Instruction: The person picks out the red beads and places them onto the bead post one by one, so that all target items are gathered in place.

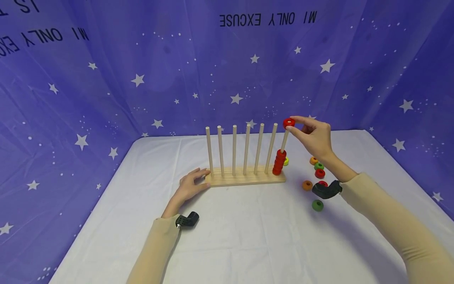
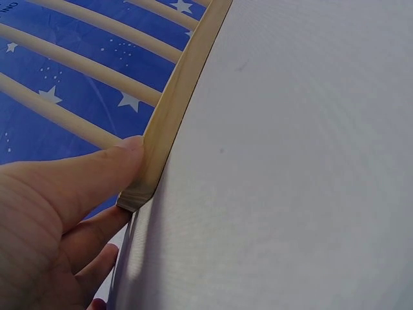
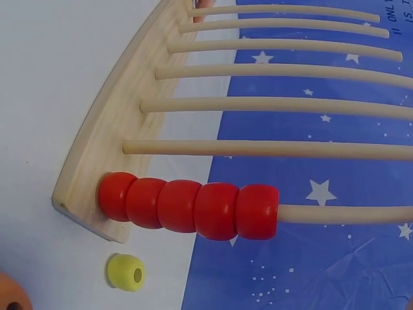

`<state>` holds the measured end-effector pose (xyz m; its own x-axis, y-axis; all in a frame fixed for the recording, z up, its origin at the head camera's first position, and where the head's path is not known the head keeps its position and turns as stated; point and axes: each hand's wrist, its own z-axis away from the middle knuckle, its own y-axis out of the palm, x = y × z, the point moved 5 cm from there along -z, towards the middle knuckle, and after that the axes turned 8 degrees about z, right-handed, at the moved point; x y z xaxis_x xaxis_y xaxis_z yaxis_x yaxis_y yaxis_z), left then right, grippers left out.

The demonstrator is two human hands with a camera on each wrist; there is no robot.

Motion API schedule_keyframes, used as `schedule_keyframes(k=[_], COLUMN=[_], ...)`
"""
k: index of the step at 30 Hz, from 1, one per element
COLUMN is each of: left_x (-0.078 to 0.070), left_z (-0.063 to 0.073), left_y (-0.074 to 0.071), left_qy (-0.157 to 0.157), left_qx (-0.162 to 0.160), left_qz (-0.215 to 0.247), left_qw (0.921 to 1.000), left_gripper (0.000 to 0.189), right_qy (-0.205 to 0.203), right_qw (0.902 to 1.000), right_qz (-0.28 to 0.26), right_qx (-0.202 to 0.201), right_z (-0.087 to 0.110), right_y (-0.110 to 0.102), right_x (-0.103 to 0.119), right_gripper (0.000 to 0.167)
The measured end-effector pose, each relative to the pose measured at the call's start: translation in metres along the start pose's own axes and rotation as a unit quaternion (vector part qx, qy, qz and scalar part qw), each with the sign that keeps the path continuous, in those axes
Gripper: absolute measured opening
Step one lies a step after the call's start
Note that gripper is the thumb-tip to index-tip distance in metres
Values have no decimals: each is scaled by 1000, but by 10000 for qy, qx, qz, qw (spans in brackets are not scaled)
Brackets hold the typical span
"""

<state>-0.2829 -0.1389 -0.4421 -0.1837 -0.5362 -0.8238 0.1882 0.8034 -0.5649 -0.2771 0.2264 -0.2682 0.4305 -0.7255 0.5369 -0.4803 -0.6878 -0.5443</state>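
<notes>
A wooden peg rack [image 1: 244, 180] stands on the white table with several upright rods. My left hand [image 1: 192, 184] grips its left end; in the left wrist view the thumb [image 2: 106, 171] lies on the base and a finger is at the end face. At the top of the rightmost rod, my right hand [image 1: 312, 136] pinches a red bead [image 1: 289, 123] between thumb and fingers, the pale rod tip showing in its hole. Lower on that rod sits a stack of several red beads [image 3: 177, 205], down against the base. The other rods carry no beads.
Loose beads lie right of the rack: a green bead [image 1: 317, 205] nearest me, an orange bead [image 1: 307, 185], red ones [image 1: 320, 173] and others. A yellow bead [image 3: 126, 272] lies by the rack's right end. A purple star-patterned curtain [image 1: 198, 59] hangs behind the table.
</notes>
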Motion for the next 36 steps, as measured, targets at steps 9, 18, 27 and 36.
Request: schedule_keyframes(k=[9,18,27,36], left_x=[-1,-1,-3,-2], left_z=[1,1,1,0], left_y=[0,0,-1,0], left_qy=[40,102,89,189], left_qx=[-1,-3,-42,-93], left_qz=[-23,-23,-48,-127], left_qw=[10000,9999,9999,9997], left_gripper=[50,50,49,48], right_qy=[56,44,162,135], right_qw=[9999,9998,9991,9982], right_qz=[-42,52,102,123], right_qx=[74,196,389,574], right_z=[3,7,10,15], right_y=[1,4,7,11], right_x=[-2,-6,-13,-19], right_gripper=[31,31,32,31])
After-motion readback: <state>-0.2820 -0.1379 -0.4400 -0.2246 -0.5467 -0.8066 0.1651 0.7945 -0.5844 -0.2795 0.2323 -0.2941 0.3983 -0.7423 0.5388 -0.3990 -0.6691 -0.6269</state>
